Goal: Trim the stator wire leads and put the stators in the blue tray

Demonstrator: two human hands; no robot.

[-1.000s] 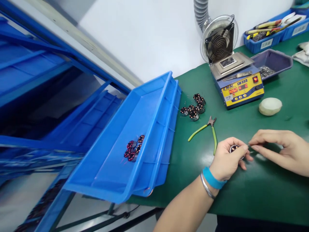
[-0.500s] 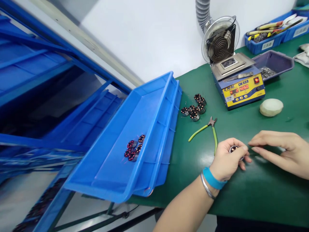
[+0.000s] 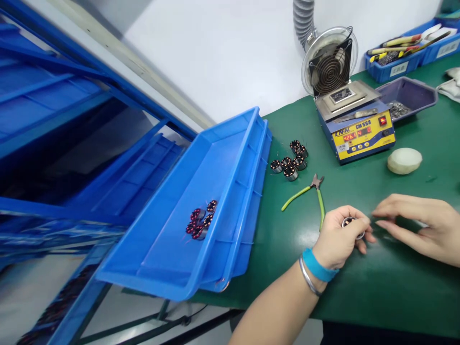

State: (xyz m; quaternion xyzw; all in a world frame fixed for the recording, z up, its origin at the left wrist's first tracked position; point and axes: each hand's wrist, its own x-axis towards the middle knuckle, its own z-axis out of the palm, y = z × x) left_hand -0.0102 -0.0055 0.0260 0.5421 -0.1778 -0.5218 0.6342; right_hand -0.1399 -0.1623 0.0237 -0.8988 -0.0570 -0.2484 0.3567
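Observation:
My left hand (image 3: pixel 338 239) rests on the green mat and is closed round a small round motor stator (image 3: pixel 349 222) with copper windings. My right hand (image 3: pixel 417 223) is just to its right, thumb and forefinger pinched together near the stator; what they pinch is too fine to make out. Green-handled cutters (image 3: pixel 312 192) lie on the mat just left of my left hand. Several more stators (image 3: pixel 290 159) sit in a cluster beyond the cutters. Another group of stators (image 3: pixel 200 221) lies in the blue tray (image 3: pixel 230 143).
A blue and yellow solder pot (image 3: pixel 355 122) with a fan (image 3: pixel 329 60) and grey hose stands at the back. A dark tray (image 3: pixel 408 93), blue tool bins (image 3: pixel 398 55) and a pale round sponge (image 3: pixel 404 160) are at the right. Blue shelving (image 3: pixel 53 120) fills the left.
My right hand's pinched fingers have drawn slightly right, away from the stator. My left hand has kept its hold and place.

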